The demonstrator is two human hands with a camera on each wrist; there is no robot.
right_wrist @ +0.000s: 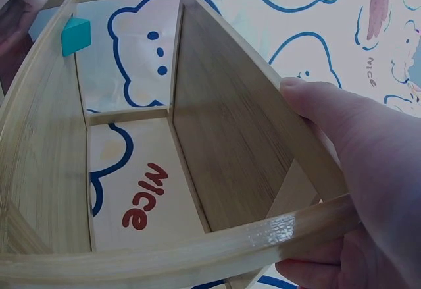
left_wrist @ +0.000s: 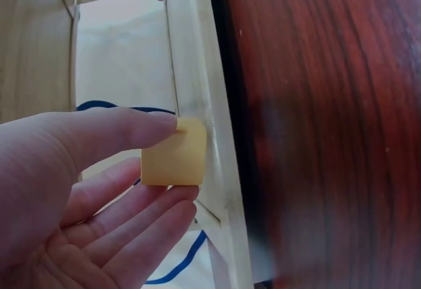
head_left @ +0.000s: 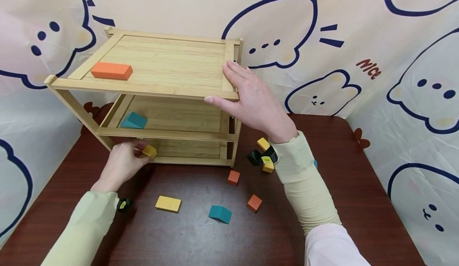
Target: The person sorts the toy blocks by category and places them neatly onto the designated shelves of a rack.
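Observation:
My left hand (head_left: 123, 160) pinches a yellow wooden block (left_wrist: 174, 154) between thumb and fingers. It is at the front left of the bottom tier (head_left: 190, 148) of a three-tier wooden shelf, close over its front rim. My right hand (head_left: 256, 98) rests on the front right corner of the top tier (head_left: 172, 59), fingers straight and thumb along the front edge. An orange rectangular block (head_left: 112, 71) lies at the top tier's front left. On the middle tier (head_left: 179, 112) sits a teal triangular block (head_left: 134, 120), also in the right wrist view near the far end.
On the dark table (head_left: 186, 242) lie a flat yellow block (head_left: 168, 204), a teal roof-shaped block (head_left: 220, 214) and two red cubes, one (head_left: 254, 203) nearer than the other (head_left: 233, 177). Several yellow blocks (head_left: 263, 143) lie near the right wrist. A patterned cloth (head_left: 358, 15) encloses the table.

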